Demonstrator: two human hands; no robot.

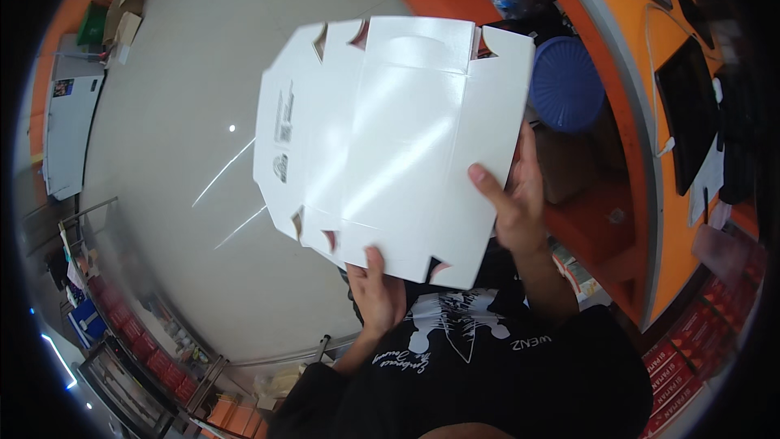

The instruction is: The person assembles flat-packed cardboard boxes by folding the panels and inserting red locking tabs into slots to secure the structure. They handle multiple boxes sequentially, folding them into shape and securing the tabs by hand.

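Note:
A white, glossy flattened cardboard box is held up in front of me, with crease lines, cut notches along its edges and small dark print near its left end. My left hand grips its lower edge, thumb on the front face and fingers behind. On the right side, my right hand pinches the box's edge, its thumb lying on the white face. The fingertips behind the cardboard are hidden from me.
An orange counter curves along the right, bearing a dark tablet. Beside it stands a blue round lid or tub. Red boxes are stacked at lower right. Shelving with red boxes stands at lower left, and a white cabinet beyond.

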